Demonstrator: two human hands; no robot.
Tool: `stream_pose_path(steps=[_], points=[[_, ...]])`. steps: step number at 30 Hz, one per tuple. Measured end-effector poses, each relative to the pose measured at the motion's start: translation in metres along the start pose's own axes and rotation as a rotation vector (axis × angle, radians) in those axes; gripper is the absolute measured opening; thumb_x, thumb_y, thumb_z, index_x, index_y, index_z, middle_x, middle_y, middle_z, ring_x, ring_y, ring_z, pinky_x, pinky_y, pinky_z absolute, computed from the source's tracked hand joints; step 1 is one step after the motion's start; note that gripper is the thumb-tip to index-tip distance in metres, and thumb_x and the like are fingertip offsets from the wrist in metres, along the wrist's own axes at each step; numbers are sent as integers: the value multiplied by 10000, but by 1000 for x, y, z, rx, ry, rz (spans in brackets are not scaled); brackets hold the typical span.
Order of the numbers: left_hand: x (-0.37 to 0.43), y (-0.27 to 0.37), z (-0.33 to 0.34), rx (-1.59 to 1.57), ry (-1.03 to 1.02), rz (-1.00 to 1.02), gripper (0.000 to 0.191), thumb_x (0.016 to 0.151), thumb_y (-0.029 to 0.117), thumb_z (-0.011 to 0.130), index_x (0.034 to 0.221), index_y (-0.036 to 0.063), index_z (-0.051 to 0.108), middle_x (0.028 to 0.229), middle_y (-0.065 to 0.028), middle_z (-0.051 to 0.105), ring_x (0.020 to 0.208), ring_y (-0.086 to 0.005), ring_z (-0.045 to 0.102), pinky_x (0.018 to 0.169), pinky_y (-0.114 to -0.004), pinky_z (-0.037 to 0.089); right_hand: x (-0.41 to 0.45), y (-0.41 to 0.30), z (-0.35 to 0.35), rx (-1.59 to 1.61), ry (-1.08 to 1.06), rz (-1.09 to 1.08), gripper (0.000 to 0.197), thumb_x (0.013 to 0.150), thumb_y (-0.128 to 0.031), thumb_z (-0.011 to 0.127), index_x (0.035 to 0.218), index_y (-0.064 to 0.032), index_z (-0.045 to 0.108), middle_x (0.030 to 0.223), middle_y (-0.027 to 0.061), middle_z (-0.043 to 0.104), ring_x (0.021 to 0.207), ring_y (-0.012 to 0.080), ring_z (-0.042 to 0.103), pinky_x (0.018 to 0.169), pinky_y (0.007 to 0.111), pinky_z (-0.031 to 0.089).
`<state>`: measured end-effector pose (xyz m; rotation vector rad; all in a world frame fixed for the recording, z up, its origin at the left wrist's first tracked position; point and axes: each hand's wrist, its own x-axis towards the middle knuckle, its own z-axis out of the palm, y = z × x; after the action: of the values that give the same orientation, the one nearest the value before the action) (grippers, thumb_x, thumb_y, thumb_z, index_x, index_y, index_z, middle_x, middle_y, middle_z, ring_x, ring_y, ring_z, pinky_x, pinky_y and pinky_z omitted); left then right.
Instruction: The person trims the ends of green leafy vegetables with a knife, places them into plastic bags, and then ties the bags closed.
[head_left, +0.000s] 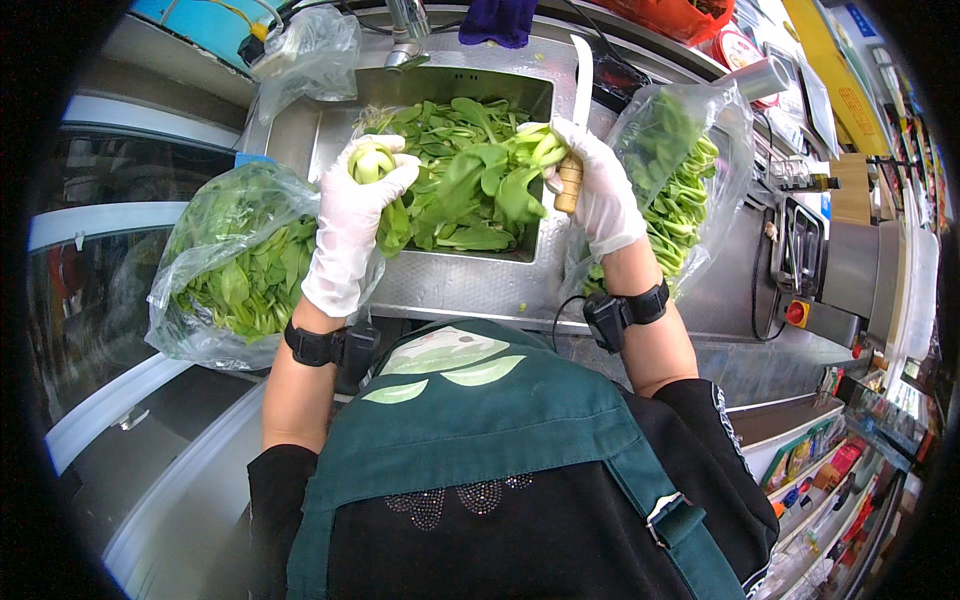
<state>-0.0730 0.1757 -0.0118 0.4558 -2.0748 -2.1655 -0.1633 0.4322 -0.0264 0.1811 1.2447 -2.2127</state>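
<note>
Both hands wear thin white gloves above a stainless steel sink (545, 97) holding loose leafy greens (472, 225). My left hand (356, 199) grips a head of bok choy (371, 163), its pale base up and its leaves hanging below. In my right hand (592, 176) are a knife with a wooden handle (570, 184) and some green stalks (540, 148) with leaves that hang over the sink. The knife's pale curved blade points away from me. A clear plastic bag of greens (240, 277) lies left of the sink, and another bag of bok choy (675, 202) lies right of it.
A metal faucet (407, 37) stands at the sink's far edge, beside a purple cloth (498, 21). Crumpled plastic (319, 56) sits at the far left corner. Right of the counter are a metal tray (799, 247), a cable and a red-and-yellow switch (797, 313).
</note>
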Motion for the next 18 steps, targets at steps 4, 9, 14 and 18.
stream_pose_path(steps=[4,9,14,18], points=[[-8,9,2,2,13,-21,327,820,-22,743,1126,30,640,948,-48,702,864,-105,643,828,-238,502,0,5,1,136,64,38,223,924,-230,675,979,-20,621,784,67,678,522,130,613,447,229,491],[-14,15,1,-139,146,58,343,821,10,766,1134,44,628,949,-23,672,867,-88,626,821,-221,501,-5,7,13,130,143,31,221,902,-206,700,992,-21,620,813,79,674,561,147,625,467,233,497],[-21,42,-10,-175,7,218,219,925,160,681,1108,43,649,961,-40,636,809,-103,595,777,-217,466,-10,18,18,-112,179,-192,292,856,-150,753,1070,-13,610,892,55,632,598,107,565,528,230,483],[-23,63,-8,66,-149,70,170,926,176,667,1025,39,682,909,-18,648,799,-81,576,731,-211,447,-21,16,33,-212,179,-289,318,857,-143,749,1117,-26,609,870,39,628,570,79,536,519,215,461]])
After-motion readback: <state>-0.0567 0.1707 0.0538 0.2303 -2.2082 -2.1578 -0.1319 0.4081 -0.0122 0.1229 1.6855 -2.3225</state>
